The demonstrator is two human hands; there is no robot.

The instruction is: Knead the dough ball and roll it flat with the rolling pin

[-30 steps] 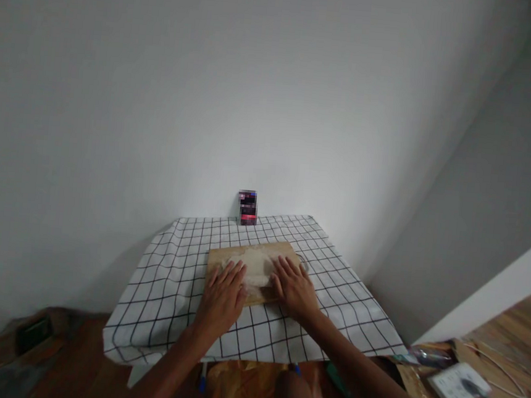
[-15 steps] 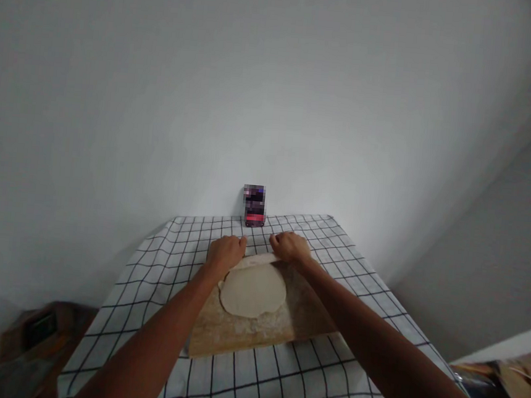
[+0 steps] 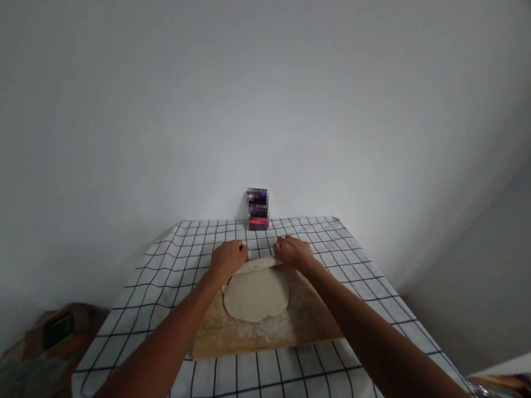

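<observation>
A flattened, uneven round of pale dough lies on a floured wooden board. Across the dough's far edge rests a light, floured rolling pin, partly covered by my hands. My left hand is closed round its left end, and my right hand grips the right end. Both arms reach forward over the board, and the fingers curl away from me, so their tips are mostly hidden.
A white cloth with black grid lines covers the table. A pixelated phone-like object leans against the wall behind. At lower left stands a blurred brown box. Shiny items sit beyond the table's right edge.
The whole scene has shifted slightly right and down in the view. Both hands stay on the rolling pin at the dough's far edge, with hardly any movement against the board.
</observation>
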